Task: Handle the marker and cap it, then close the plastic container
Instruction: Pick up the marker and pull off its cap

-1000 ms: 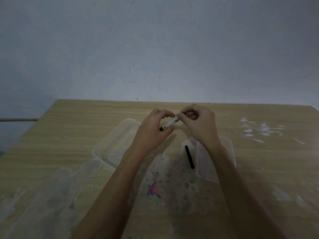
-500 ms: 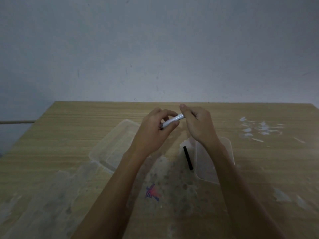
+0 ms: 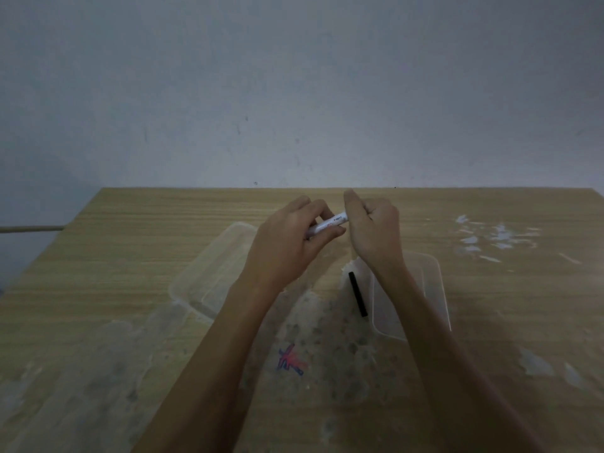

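I hold a white marker (image 3: pixel 328 225) between both hands, above the middle of the wooden table (image 3: pixel 130 243). My left hand (image 3: pixel 287 243) grips its lower left end and my right hand (image 3: pixel 376 230) pinches its upper right end. The marker's tips are hidden by my fingers. A clear plastic container (image 3: pixel 206 276) lies open on the table under my left forearm. Its clear lid (image 3: pixel 431 289) lies under my right forearm. A black marker (image 3: pixel 358 294) rests on the table between them.
Red and blue scribbles (image 3: pixel 291 361) mark the table near its front. White scuffs and patches (image 3: pixel 490 240) spread at the right and across the front. A grey wall (image 3: pixel 294 93) rises behind the far table edge.
Both hands have lifted slightly away from me with the white marker. More of its white barrel shows between my fingers, and its dark tip is no longer visible.
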